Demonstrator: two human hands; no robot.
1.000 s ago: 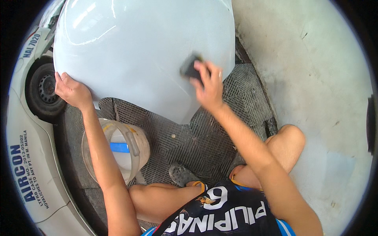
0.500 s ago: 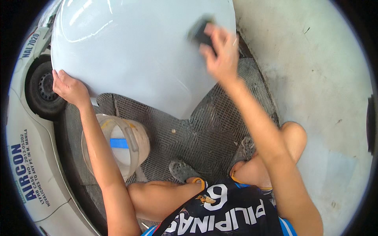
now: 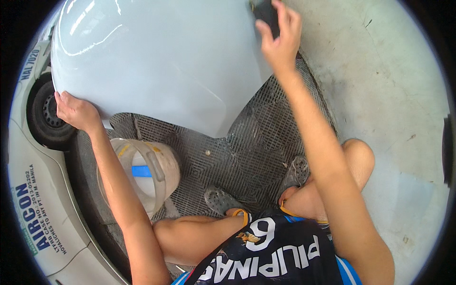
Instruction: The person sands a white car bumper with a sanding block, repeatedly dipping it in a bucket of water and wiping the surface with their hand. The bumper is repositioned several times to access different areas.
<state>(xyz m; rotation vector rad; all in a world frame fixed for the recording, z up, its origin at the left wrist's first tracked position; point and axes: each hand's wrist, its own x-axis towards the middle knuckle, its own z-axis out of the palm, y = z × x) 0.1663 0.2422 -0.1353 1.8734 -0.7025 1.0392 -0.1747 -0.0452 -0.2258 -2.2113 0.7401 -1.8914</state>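
A glossy pale grey-white car body panel (image 3: 161, 57) fills the upper middle, with a curved cut-out along its near edge. My left hand (image 3: 73, 111) grips the panel's left edge, fingers curled over it. My right hand (image 3: 280, 40) holds a dark block (image 3: 263, 16) at the panel's upper right edge, fingers and thumb round it. Below my left hand, beside my left forearm, stands a translucent plastic bucket (image 3: 166, 171) with a blue strip (image 3: 141, 171) visible inside.
A white vehicle (image 3: 35, 180) with a dark wheel (image 3: 50, 114) runs along the left. A black textured mat (image 3: 237, 171) lies under the panel and my crossed legs in grey clogs (image 3: 218, 199). A pale, scuffed surface (image 3: 380, 104) spans the right, with a dark strip (image 3: 446, 149) at the rim.
My right hand has moved up and to the right with the dark block, from the panel's middle right to its top edge. My left hand and the panel's visible edge have shifted slightly left.
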